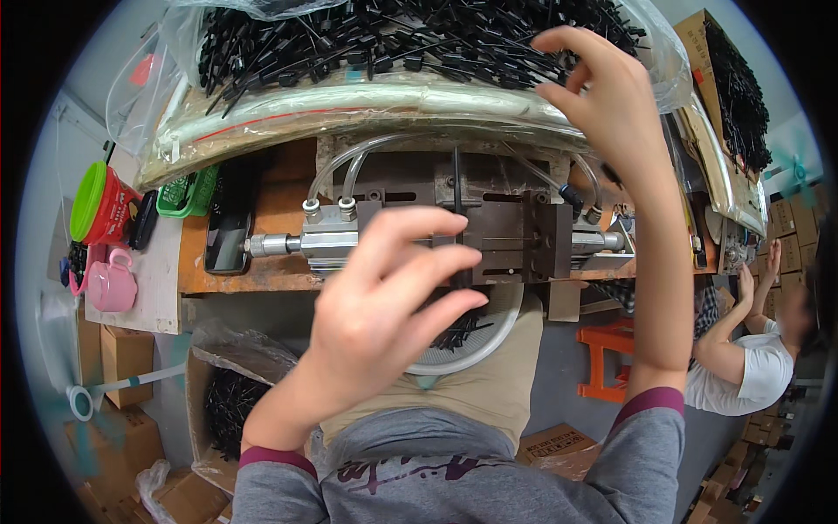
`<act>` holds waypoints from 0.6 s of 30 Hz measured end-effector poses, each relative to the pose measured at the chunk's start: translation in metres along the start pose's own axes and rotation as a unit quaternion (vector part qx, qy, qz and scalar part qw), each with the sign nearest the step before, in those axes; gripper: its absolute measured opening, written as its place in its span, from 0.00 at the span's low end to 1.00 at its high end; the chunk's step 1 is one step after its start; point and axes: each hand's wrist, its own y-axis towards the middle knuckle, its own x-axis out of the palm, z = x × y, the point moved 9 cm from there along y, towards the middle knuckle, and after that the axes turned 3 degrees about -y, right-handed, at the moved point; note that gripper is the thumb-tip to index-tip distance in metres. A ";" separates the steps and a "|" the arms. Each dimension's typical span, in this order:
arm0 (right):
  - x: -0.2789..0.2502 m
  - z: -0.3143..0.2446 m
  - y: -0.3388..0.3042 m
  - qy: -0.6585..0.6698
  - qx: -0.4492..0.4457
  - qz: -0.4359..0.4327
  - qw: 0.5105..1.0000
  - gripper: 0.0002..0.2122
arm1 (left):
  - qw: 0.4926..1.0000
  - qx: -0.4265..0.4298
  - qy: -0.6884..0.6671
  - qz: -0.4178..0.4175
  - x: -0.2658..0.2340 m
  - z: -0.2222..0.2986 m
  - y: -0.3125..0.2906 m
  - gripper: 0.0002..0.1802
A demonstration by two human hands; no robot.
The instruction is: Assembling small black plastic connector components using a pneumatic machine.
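Observation:
My left hand (375, 301) hovers over the middle of a metal clamping fixture (506, 253), fingers apart and nothing visible between them. Close to its fingertips, a thin black rod-like part (456, 179) stands lengthwise in the fixture's centre. Further off to the right, my right hand (611, 92) is raised at the edge of a big pile of black stick-like plastic parts (393, 44). Its thumb and forefinger are spread, and no part shows in its grasp. Below the fixture, a white round basket (502, 336) sits at my lap with some black parts inside, partly covered by my left hand.
Air cylinders (332, 240) with clear hoses flank the fixture. On the left are a phone (229, 218), a pink mug (112, 281), a red tub (109, 210) and a green basket (188, 192). An orange stool (602, 358) and another person (742, 367) are at right.

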 end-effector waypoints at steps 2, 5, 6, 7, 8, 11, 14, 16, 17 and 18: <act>0.031 0.027 0.014 -0.051 0.060 -0.116 0.990 0.21 | 1.000 -0.020 0.001 -0.018 0.013 -0.006 -0.018 0.17; 0.050 0.021 0.034 -0.117 -0.055 -0.076 0.989 0.22 | 0.997 -0.018 0.063 -0.043 0.035 -0.010 -0.039 0.16; 0.056 0.026 0.035 -0.120 -0.048 -0.087 0.988 0.22 | 0.994 -0.020 0.095 -0.059 0.042 -0.011 -0.045 0.16; 0.061 0.031 0.036 -0.122 -0.042 -0.098 0.987 0.22 | 0.991 -0.027 0.118 -0.058 0.047 -0.013 -0.048 0.14; 0.065 0.035 0.037 -0.125 -0.036 -0.109 0.986 0.21 | 0.988 -0.027 0.139 -0.065 0.052 -0.016 -0.050 0.14; 0.066 0.045 0.039 -0.115 -0.011 -0.140 0.983 0.20 | 0.979 -0.002 0.188 -0.072 0.063 -0.018 -0.051 0.15; 0.059 0.042 0.037 -0.134 -0.026 -0.137 0.981 0.18 | 0.971 0.009 0.221 -0.088 0.069 -0.023 -0.050 0.16; 0.053 0.037 0.036 -0.135 -0.050 -0.123 0.982 0.16 | 0.973 -0.003 0.207 -0.098 0.069 -0.028 -0.049 0.15; 0.050 0.035 0.035 -0.136 -0.061 -0.116 0.982 0.14 | 0.975 -0.010 0.200 -0.097 0.068 -0.030 -0.048 0.15; 0.047 0.033 0.034 -0.129 -0.072 -0.105 0.983 0.14 | 0.974 -0.006 0.203 -0.103 0.069 -0.030 -0.047 0.15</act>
